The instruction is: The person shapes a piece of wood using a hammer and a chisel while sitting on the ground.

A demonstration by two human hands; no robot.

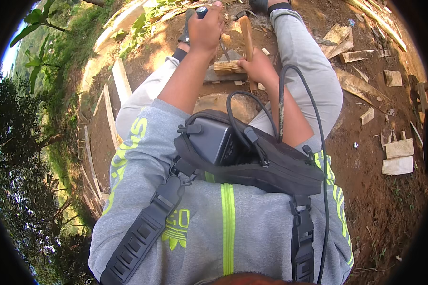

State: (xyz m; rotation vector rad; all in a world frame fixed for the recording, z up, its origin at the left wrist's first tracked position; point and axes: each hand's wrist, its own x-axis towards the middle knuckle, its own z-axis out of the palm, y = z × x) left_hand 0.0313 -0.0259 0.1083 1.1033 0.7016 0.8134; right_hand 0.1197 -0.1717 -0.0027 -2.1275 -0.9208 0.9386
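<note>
My left hand (207, 31) is closed around the dark handle of a chisel (225, 51), its blue-tipped end showing above my fist. The chisel's narrow blade slants down to a small block of wood (227, 67) on the ground between my legs. My right hand (260, 67) grips a hammer (247, 35) low on its wooden handle, beside the block. The dark hammer head (242, 15) is at the far end, raised beyond the block. Whether the blade tip touches the wood or stops just above it, I cannot tell.
A flat stone (223, 105) lies nearer to me, partly behind the black pouch (266, 178) on my chest. Offcuts (398, 156) and split boards (337, 40) litter the dirt at right. Long wood strips (110, 118) lie at left, beside green plants (64, 156).
</note>
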